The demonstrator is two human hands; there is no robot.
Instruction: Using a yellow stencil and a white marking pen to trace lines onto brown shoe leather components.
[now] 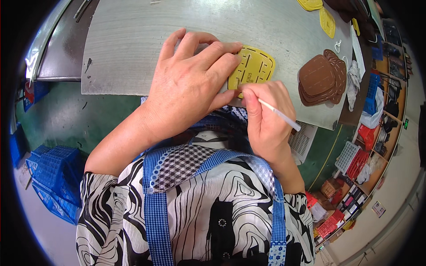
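Note:
A yellow slotted template [261,60] with rounded corners lies near the front edge of the grey worktable. My left hand [191,71] rests with spread fingers on its left side; the fingertips touch the upper left corner and the thumb reaches the lower edge. In my right hand [270,111] a thin white pen [279,114] with a translucent end is pinched. Its working tip is hidden by my fingers, at the template's lower part. Whatever lies under the template cannot be seen. To the right sits a pile of brown rounded pieces [317,76], the top one slotted.
More yellow templates [327,23] lie at the table's far right. A crumpled grey cloth [353,82] and white thread [338,45] are beyond the brown pile. Blue plastic baskets [55,177] stand on the floor at left; shelves with red baskets [330,224] line the right.

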